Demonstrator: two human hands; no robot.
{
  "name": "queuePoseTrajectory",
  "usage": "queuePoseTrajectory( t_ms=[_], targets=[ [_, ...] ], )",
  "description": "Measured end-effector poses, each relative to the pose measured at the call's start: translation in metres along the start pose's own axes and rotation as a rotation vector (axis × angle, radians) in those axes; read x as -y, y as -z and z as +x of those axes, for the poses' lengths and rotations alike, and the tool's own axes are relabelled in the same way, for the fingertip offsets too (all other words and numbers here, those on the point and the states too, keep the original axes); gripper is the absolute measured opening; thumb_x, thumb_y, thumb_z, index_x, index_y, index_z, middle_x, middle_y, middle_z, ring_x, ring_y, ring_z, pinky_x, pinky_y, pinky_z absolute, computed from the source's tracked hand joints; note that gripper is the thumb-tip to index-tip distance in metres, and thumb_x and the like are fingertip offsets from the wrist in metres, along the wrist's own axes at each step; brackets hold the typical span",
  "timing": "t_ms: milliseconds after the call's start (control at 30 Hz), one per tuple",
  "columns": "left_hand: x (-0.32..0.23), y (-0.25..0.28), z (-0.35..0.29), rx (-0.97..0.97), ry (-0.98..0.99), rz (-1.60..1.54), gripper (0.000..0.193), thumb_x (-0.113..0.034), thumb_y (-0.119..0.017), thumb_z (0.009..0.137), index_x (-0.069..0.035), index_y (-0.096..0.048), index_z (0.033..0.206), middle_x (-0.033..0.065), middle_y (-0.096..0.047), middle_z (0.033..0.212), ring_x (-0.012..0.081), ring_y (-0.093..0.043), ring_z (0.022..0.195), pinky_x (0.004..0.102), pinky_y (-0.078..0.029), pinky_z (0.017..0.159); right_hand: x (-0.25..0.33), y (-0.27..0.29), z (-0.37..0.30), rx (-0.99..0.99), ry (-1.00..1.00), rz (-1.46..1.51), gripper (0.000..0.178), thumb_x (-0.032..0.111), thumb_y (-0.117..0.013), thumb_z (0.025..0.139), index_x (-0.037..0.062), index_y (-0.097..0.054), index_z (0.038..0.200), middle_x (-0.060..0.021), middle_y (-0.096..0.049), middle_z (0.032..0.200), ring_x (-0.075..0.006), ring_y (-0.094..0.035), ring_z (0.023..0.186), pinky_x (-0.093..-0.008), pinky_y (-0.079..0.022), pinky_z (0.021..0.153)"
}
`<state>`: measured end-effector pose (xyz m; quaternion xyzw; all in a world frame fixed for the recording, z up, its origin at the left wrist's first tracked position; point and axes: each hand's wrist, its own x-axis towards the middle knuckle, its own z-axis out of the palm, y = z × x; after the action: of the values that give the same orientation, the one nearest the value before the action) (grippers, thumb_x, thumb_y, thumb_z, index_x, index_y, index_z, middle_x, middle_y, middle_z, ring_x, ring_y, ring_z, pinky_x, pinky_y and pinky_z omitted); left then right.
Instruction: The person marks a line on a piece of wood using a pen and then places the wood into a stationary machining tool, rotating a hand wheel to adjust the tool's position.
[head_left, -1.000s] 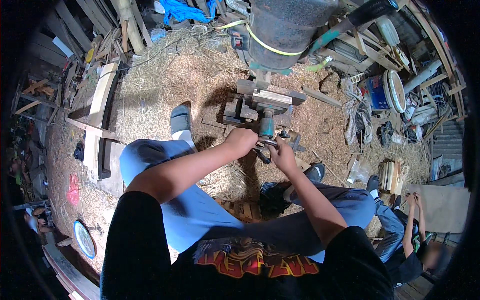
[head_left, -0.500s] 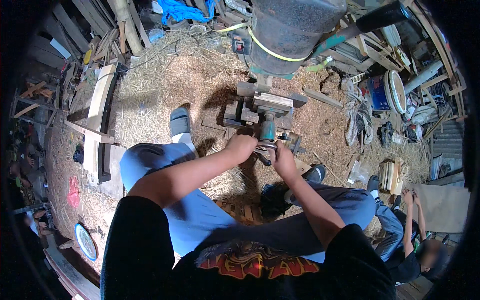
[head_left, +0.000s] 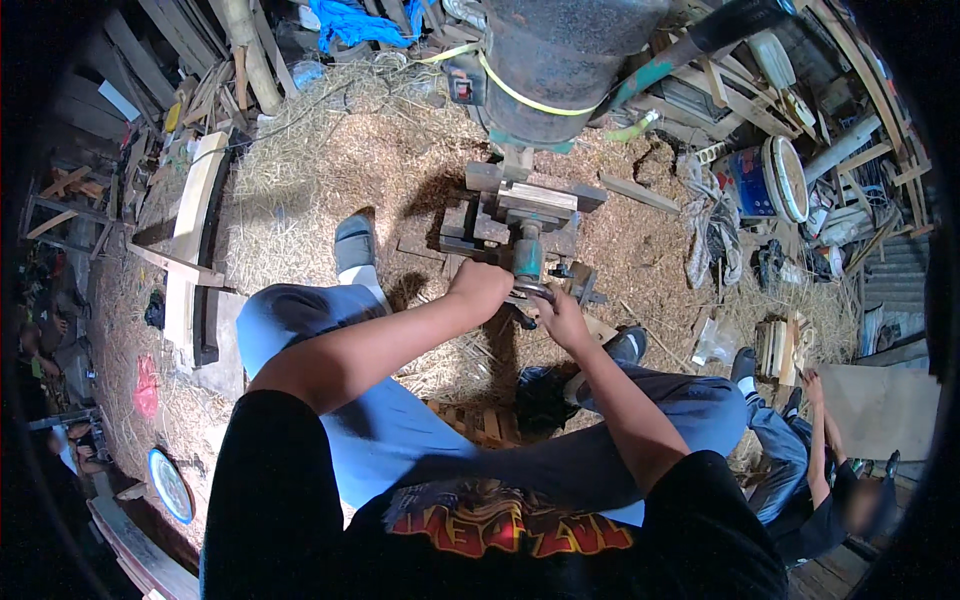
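So both hands are on the metal wheel (head_left: 533,289) at the near end of the vise (head_left: 529,250). Left hand (head_left: 483,284) is curled around the left side of the rim, right hand (head_left: 563,318) grips the right side, and there's a small gap between them. Can't see the undersides of the fingers tho.

The pale wood piece (head_left: 538,197) is already sitting in the vise, just below the big dark motor housing (head_left: 570,75), so getting it seated looks done. I'd call the wheel turning midway, but honestly can't tell how tight the wood is held. Can't make out any cut on its top either, and whatever's under the housing is mostly hidden. The black-gripped lever (head_left: 690,60) up top is untouched, so that part looks not yet started.
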<state>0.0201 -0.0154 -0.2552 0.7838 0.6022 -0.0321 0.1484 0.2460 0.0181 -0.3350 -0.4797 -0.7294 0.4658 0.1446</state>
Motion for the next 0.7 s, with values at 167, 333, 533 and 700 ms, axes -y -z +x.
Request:
queuePoseTrajectory(
  t_ms=[167, 333, 533, 700],
  targets=[
    [0.000, -0.007, 0.000, 0.033, 0.052, -0.042, 0.015, -0.010, -0.060, 0.086, -0.008, -0.075, 0.086, 0.0145, -0.075, 0.085, 0.0332, -0.075, 0.081, 0.0479, -0.059, 0.071, 0.015, 0.011, 0.007, 0.254, -0.243, 0.245, 0.039, 0.022, -0.069, 0.097, -0.0067, -0.061, 0.123, -0.0162, -0.073, 0.088, -0.0210, -0.071, 0.067, -0.0356, -0.056, 0.061],
    [0.003, -0.012, 0.008, 0.075, 0.043, -0.061, 0.016, -0.008, -0.059, 0.085, -0.006, -0.075, 0.086, 0.0165, -0.075, 0.086, 0.0349, -0.075, 0.082, 0.0488, -0.060, 0.069, -0.012, 0.008, 0.019, 0.383, -0.280, 0.230, 0.026, 0.025, -0.073, 0.094, 0.0017, -0.063, 0.099, -0.0048, -0.066, 0.076, -0.0131, -0.062, 0.058, -0.0298, -0.050, 0.052],
    [0.005, -0.015, 0.010, 0.119, 0.054, -0.003, 0.018, -0.011, -0.062, 0.087, -0.010, -0.079, 0.088, 0.0122, -0.077, 0.090, 0.0297, -0.077, 0.085, 0.0432, -0.059, 0.068, -0.004, 0.005, 0.032, 0.411, -0.367, 0.204, 0.052, 0.047, -0.081, 0.083, -0.0013, -0.072, 0.100, -0.0075, -0.070, 0.082, -0.0155, -0.066, 0.062, -0.0352, -0.055, 0.058],
    [-0.003, -0.004, 0.005, 0.100, 0.088, -0.051, 0.016, -0.011, -0.062, 0.087, -0.010, -0.078, 0.088, 0.0113, -0.077, 0.089, 0.0300, -0.076, 0.084, 0.0428, -0.059, 0.070, -0.031, 0.009, 0.041, 0.380, -0.147, -0.173, 0.071, 0.069, -0.073, 0.080, 0.0008, -0.073, 0.100, -0.0154, -0.072, 0.083, -0.0308, -0.071, 0.076, -0.0445, -0.055, 0.072]
  ],
)
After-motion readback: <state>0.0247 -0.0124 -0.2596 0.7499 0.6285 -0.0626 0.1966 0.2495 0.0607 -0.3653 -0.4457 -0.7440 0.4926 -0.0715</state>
